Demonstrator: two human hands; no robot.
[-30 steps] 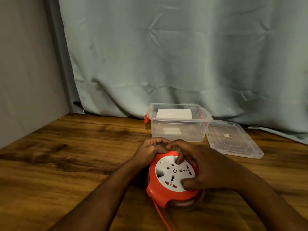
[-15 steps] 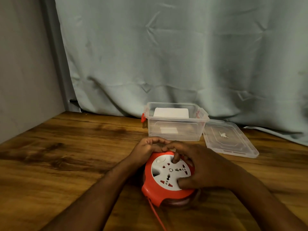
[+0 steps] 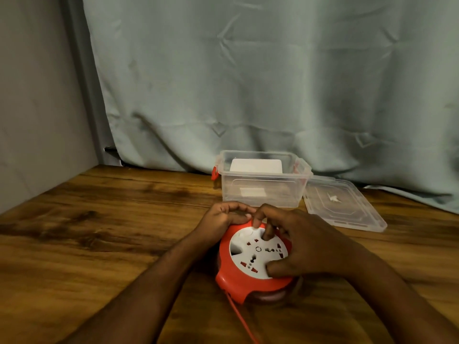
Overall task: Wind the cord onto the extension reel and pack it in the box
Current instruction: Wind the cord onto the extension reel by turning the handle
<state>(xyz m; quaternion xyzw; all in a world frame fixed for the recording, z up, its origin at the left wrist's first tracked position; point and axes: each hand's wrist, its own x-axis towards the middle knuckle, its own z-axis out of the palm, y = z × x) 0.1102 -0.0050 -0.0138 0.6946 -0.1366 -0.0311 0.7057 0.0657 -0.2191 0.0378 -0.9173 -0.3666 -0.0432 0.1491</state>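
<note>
Resting on the table (image 3: 99, 244), the reel (image 3: 253, 279) is gripped by both hands: left hand (image 3: 224, 217) curls round its far edge, right hand (image 3: 305, 244) hides its side. The cord (image 3: 242, 319) runs off the bottom edge. The box (image 3: 263, 180) sits open behind.

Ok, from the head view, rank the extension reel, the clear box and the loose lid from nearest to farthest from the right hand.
1. extension reel: under the right hand, fingers on its white socket face.
2. clear box: just behind the hands, open.
3. lid: flat on the table, right of the box; close to the box in distance, so this order is tentative.
</note>
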